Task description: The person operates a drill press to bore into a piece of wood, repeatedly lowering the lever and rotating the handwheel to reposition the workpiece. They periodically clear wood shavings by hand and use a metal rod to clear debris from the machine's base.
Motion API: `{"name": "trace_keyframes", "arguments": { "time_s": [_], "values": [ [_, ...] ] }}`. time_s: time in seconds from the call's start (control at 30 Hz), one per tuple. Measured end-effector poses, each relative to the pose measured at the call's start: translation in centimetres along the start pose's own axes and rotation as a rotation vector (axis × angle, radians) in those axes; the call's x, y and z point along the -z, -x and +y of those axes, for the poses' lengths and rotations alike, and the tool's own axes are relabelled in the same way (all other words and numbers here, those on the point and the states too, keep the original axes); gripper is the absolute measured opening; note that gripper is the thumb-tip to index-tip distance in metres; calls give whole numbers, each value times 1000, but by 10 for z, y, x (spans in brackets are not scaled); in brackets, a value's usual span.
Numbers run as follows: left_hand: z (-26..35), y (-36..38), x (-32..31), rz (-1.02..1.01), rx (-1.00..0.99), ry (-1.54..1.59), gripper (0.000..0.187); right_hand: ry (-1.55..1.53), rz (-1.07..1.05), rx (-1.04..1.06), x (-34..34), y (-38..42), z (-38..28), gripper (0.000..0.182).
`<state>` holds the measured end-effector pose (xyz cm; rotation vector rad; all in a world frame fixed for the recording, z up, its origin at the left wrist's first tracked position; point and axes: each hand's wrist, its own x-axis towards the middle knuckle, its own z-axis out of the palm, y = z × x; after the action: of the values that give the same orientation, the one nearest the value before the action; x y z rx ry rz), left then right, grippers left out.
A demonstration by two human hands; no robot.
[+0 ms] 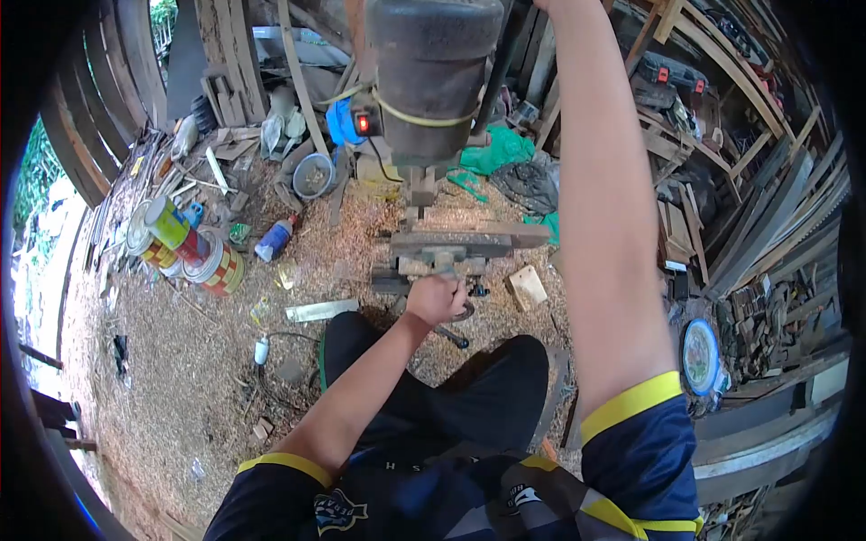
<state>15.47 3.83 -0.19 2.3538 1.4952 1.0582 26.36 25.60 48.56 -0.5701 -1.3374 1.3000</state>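
Observation:
A large grey machine head (pixel 433 81) with a yellow band and a lit red switch (pixel 363 123) stands upright in front of me. Below it, a vise-like clamp (pixel 442 261) bears a long piece of wood (pixel 523 236). My left hand (pixel 437 299) is closed round something at the front of the clamp; the fingers hide what it is. A black-knobbed lever (pixel 451 337) sticks out just below that hand. My right arm reaches up past the machine's right side, and only a sliver of the hand (pixel 542 4) shows at the top edge.
Wood shavings (pixel 180 361) cover the ground. Stacked paint buckets (pixel 216 266) and a blue bottle (pixel 275 238) stand or lie at left. A wood block (pixel 527 287) lies right of the clamp. Timber (pixel 776 216) and a round basin (pixel 700 356) are at far right.

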Motion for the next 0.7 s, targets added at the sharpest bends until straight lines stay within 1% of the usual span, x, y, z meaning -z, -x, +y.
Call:
{"name": "trace_keyframes", "arguments": {
  "time_s": [0.07, 0.1, 0.13, 0.2, 0.27, 0.33, 0.37, 0.43, 0.47, 0.53, 0.57, 0.67, 0.7],
  "values": [
    [6, 1, 3, -3, 31, 32, 33, -11, 58, 152, -6, 42, 3, 40],
    [7, -2, 5, 1, 59, 57, 32, 1, 39, 253, -9, 63, 8, 42],
    [6, -2, 5, 4, 58, 54, 32, 0, 36, 256, -10, 84, 13, 42],
    [6, -1, 2, 46, 25, 98, 33, 14, -33, 445, -10, 129, 26, 43],
    [7, -3, 4, 53, 36, 89, 33, 58, -26, 528, -10, 166, 40, 43],
    [8, -2, 5, 53, 53, 82, 33, 2, -173, 558, -1, 187, 56, 42],
    [7, -2, 4, 44, 51, 89, 33, -1, -173, 554, 2, 194, 62, 42],
    [4, -2, 2, 30, 56, 95, 33, -67, -173, 629, 5, 206, 74, 45],
    [4, -1, 1, 39, 46, 102, 33, -71, -171, 624, 6, 211, 79, 45],
    [2, -1, 1, 43, 39, 109, 32, -65, -202, 698, 7, 222, 87, 45],
    [2, -1, 1, 33, 35, 102, 32, -53, -184, 724, 7, 227, 91, 44],
    [1, -1, -1, 33, 33, 91, 32, -35, -192, 767, 9, 245, 103, 43],
    [1, -1, -1, 45, 32, 85, 33, -38, -141, 803, 8, 252, 111, 42]
  ]
}}
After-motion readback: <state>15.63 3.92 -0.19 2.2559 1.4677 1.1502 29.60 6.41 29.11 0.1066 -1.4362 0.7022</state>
